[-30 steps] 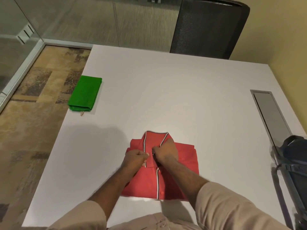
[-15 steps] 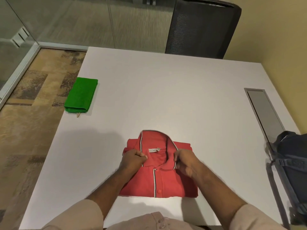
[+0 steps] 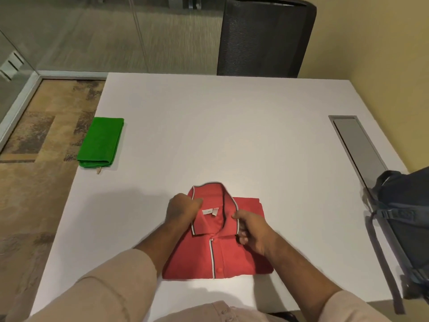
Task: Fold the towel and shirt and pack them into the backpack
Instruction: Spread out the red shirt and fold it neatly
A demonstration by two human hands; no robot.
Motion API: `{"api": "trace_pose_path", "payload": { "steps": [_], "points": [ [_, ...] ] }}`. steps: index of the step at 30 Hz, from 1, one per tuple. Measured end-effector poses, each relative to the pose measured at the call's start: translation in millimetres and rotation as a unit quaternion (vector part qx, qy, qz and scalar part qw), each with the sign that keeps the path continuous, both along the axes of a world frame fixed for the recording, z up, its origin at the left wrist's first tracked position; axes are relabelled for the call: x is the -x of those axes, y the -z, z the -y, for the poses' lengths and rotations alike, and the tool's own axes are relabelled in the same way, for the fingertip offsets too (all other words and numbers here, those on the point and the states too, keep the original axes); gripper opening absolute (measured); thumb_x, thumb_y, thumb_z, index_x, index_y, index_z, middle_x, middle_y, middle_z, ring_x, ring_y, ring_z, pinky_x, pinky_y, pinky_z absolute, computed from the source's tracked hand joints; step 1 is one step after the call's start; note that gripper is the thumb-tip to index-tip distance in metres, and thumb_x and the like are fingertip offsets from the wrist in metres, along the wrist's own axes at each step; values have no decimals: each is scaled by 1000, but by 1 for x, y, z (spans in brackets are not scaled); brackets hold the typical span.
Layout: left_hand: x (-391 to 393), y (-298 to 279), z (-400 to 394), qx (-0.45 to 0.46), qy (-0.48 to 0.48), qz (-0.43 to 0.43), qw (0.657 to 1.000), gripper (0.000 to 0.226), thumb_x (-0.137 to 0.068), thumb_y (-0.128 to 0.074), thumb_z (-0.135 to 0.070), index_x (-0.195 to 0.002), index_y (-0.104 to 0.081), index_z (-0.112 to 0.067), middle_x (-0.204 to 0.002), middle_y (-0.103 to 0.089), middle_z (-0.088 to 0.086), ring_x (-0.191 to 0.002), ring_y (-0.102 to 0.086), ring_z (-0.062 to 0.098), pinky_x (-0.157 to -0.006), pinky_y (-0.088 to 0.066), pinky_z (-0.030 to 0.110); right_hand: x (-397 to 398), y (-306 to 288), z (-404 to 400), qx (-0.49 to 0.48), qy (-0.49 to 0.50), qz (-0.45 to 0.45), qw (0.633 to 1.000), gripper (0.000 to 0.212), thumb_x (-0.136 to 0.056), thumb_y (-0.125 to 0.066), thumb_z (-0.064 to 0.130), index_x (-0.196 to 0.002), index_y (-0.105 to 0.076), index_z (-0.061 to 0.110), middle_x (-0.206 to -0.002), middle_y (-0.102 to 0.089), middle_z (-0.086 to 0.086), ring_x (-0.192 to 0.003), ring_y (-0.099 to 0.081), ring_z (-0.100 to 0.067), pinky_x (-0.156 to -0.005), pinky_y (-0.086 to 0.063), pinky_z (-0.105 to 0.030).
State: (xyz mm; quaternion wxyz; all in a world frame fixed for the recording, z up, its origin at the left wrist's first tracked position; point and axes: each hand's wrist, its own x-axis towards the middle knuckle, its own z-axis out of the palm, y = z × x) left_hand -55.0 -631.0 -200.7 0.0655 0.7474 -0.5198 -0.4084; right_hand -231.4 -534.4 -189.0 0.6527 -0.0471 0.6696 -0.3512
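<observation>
Shirt (image 3: pixel 234 256): red, folded, near edge of surface (image 3: pixel 232 140); soft, limp, light; best lifted under both side edges. Left hand (image 3: pixel 181 210) and right hand (image 3: pixel 253 233) each pinch its collar. Backpack (image 3: pixel 404 219): right edge. Towel (image 3: pixel 101 142): green, folded, left edge, farther off.

Lying wide and bare between folded green towel (image 3: pixel 101 143) at left edge and backpack (image 3: pixel 404 219) at right; blocking far side, black mesh chair (image 3: pixel 267 38).
</observation>
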Motion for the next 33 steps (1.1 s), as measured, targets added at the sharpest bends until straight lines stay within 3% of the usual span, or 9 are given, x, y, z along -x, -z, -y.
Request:
{"api": "trace_pose_path", "payload": {
  "steps": [4,8,13,16,20,22,25,29,33],
  "points": [
    [-1,-1,-6,37,-7,-13,999,20,-76,-60,-14,-79,-59,6,-85,-64,21,-88,-65,39,-65,-48,37,-4,3,0,28,-52,-111,992,29,-84,-70,24,-65,-50,15,-50,-43,-1,-39,-34,-13,-40,-25,-20],
    [-5,-3,-14,41,-72,-68,994,12,-76,-59,-18,-64,-59,-16,-70,-64,1,-74,-62,27,-69,-50,33,-12,1,10,46,-77,-233,968,43,-68,-79,48,-79,-53,15,-69,-59,-5,-57,-54,-17,-55,-46,-31],
    [-12,-8,-23,56,-128,-178,974,8,-74,-58,-13,-66,-56,-12,-71,-60,-2,-68,-53,19,-67,-47,34,-18,-9,30,55,-106,-324,939,37,-65,-60,3,-98,-44,11,-82,-60,-7,-65,-62,-24,-53,-50,-35],
    [-14,-6,-25,18,-169,-261,950,6,-68,-56,-4,-71,-60,-9,-75,-63,5,-71,-56,23,-67,-49,37,-21,-10,38,66,-104,-327,937,27,-73,-47,3,-97,-44,13,-82,-62,-12,-72,-67,-35,-53,-52,-35],
    [-17,-2,-31,-24,-149,-331,932,40,-74,-45,7,-95,-71,-14,-94,-74,11,-86,-72,27,-84,-59,44,-28,-16,32,102,-48,-283,953,21,-90,-42,11,-102,-60,14,-88,-67,-3,-71,-65,-22,-50,-52,-26],
    [-22,-1,-34,-32,-151,-340,928,44,-70,-50,-2,-107,-66,-18,-104,-73,9,-96,-71,28,-89,-58,49,-28,-17,24,125,-48,-267,954,29,-88,-43,9,-94,-69,19,-87,-72,1,-80,-69,-19,-68,-60,-33],
    [-25,-1,-43,-28,-151,-371,916,39,-74,-64,-22,-113,-61,-21,-110,-70,7,-103,-68,25,-92,-56,47,-26,-22,7,143,-44,-211,966,36,-77,-47,-3,-89,-74,17,-80,-75,-1,-70,-67,-16,-62,-56,-32],
    [-24,-6,-56,59,-69,-305,948,24,-98,-55,-42,-111,-65,-24,-106,-69,-6,-99,-66,11,-81,-52,27,-22,-19,-10,201,-51,-214,955,20,-87,-65,8,-99,-75,21,-96,-76,8,-89,-70,-7,-77,-54,-18],
    [-25,-1,-59,107,-58,-248,961,31,-97,-54,-45,-106,-71,-21,-101,-73,-5,-96,-67,13,-89,-54,35,-21,-20,-16,237,-64,-214,946,18,-95,-62,14,-99,-78,21,-98,-77,8,-94,-71,-8,-82,-54,-20]
  ]
}}
